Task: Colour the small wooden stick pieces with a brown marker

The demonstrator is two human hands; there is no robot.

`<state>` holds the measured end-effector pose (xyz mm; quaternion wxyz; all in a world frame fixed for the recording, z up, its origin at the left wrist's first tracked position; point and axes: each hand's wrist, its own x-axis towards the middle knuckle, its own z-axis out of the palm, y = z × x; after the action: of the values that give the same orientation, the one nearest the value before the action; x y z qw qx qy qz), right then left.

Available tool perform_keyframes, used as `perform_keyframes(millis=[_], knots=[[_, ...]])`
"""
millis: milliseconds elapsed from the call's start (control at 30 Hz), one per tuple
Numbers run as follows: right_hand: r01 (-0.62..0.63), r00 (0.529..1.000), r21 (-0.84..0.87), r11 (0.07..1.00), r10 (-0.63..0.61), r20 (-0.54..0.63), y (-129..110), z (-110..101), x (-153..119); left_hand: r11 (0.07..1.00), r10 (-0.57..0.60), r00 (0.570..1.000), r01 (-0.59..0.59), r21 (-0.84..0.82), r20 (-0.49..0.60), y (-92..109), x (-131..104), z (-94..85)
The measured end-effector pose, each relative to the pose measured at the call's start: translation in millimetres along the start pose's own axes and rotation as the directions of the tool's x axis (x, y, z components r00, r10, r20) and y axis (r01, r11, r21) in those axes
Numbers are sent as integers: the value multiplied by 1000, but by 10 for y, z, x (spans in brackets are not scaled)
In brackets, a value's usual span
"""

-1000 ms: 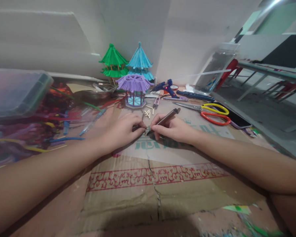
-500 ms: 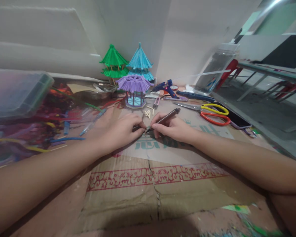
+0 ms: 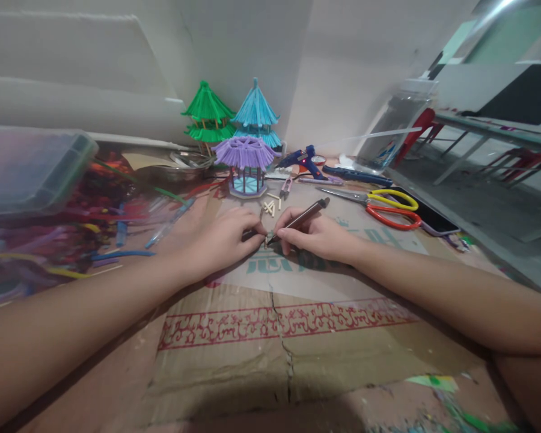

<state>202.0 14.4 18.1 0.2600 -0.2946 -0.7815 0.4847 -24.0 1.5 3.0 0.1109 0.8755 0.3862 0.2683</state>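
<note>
My right hand [image 3: 313, 231] is closed round a dark marker pen [image 3: 304, 214], tilted with its tip down to the left. My left hand [image 3: 234, 237] pinches a small thin stick [image 3: 265, 242] against the cardboard [image 3: 225, 361]; the fingers hide most of it. The pen tip is at the stick, though I cannot tell whether they touch. Just beyond my fingertips lie several short pale stick pieces [image 3: 269, 208]. Behind these stands a small pavilion model [image 3: 247, 155] with a purple roof and a light blue floor.
A green-roofed model [image 3: 208, 108] and a blue-roofed model [image 3: 255, 108] stand by the wall. To the right are a blue glue gun [image 3: 303, 159], scissors [image 3: 379, 201], a phone [image 3: 433, 216] and a clear jar [image 3: 390, 129]. A plastic box [image 3: 36, 168] sits left above colourful pipe cleaners [image 3: 72, 240].
</note>
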Motion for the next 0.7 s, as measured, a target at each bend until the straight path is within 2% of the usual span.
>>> perform_keyframes(millis=[700], knots=[[6, 999, 33, 999, -8, 46, -2, -5, -6, 1000, 9, 1000, -9, 8, 2, -30, -1, 19]])
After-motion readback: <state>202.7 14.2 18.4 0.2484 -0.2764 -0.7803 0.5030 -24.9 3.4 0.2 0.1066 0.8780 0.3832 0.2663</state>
